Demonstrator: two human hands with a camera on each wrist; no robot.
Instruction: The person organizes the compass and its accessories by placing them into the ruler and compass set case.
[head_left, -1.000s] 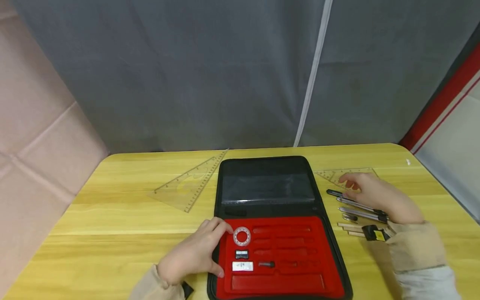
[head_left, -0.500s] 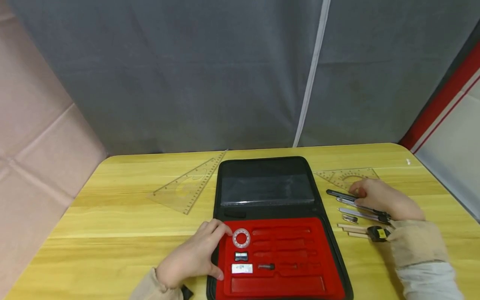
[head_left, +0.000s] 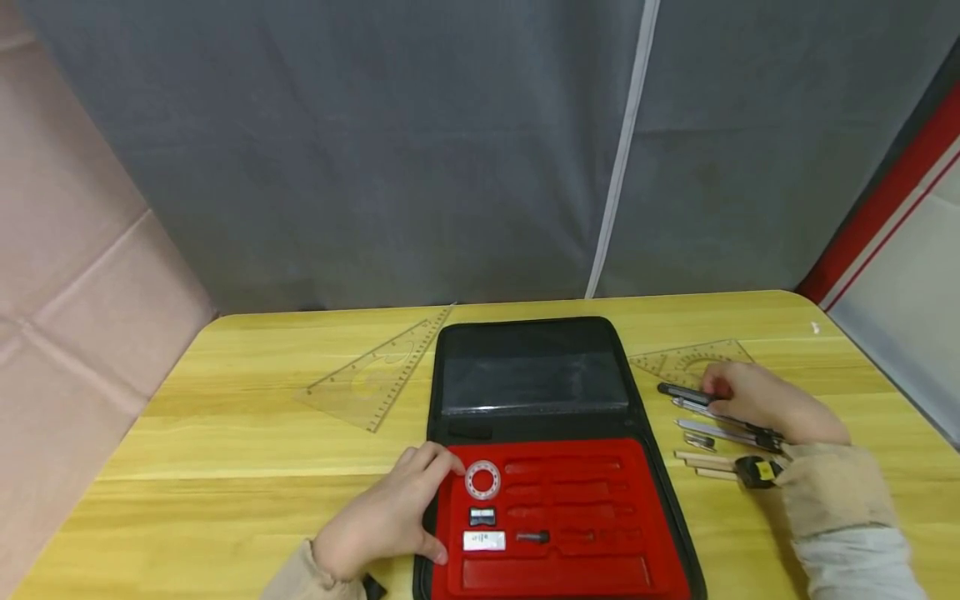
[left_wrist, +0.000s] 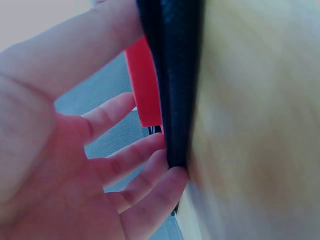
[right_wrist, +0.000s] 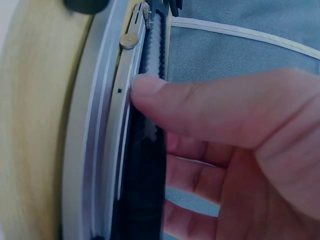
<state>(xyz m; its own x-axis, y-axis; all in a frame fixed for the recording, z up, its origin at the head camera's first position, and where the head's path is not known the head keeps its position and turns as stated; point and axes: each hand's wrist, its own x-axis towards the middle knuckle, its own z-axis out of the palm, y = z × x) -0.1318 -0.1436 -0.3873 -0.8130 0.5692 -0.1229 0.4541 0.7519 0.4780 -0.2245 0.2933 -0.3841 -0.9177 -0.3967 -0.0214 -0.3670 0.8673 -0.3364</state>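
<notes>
Presumably to steady the case (head_left: 536, 335), my left hand (head_left: 390, 517) rests, fingers wide, on its left edge, while my right hand (head_left: 772, 404) pinches the utility knife (head_left: 681, 392) on the bench (head_left: 225, 433) just beside it.

A yellow, wood-grained desk (head_left: 187, 467) with rounded far corners fills the lower part of the frame. On it, at lower centre, lies an open black case (head_left: 532, 383). A clear set square (head_left: 390, 373) lies left of the case; a smaller one (head_left: 671, 360), partly covered, lies at middle right. Below it come a slim dark tool (head_left: 678, 392), perhaps not flat down, two silver compasses (head_left: 708, 431), a small metal piece (head_left: 700, 440) and three pale sticks (head_left: 708, 459), partly hidden.
</notes>
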